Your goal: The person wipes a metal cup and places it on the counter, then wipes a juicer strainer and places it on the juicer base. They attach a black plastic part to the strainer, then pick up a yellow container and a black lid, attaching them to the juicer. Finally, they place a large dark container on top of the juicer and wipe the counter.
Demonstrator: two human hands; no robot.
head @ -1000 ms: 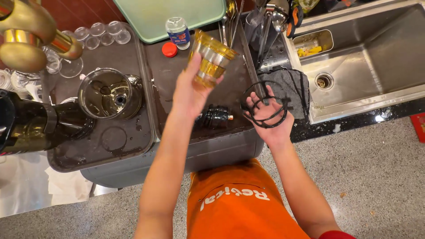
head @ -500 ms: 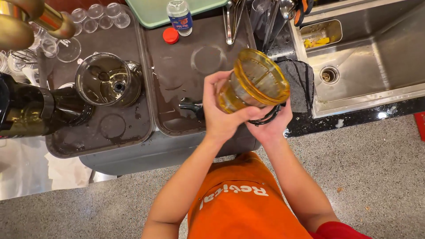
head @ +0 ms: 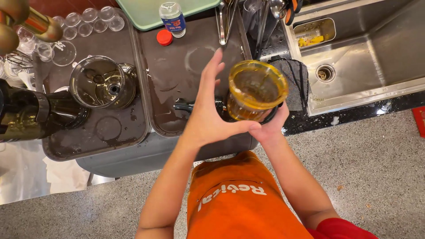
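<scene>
1. Two hands meet on one yellow strainer cup at frame centre: my left hand has fingers spread, thumb pressed to its side.
2. My right hand cups it from below, grasping.
3. Under it lies a dark wet tray.
4. Left of centre stands a clear bowl; upper right, a steel sink.

Amber-yellow strainer cup; red bottle cap; pale green tray; orange apron.
</scene>
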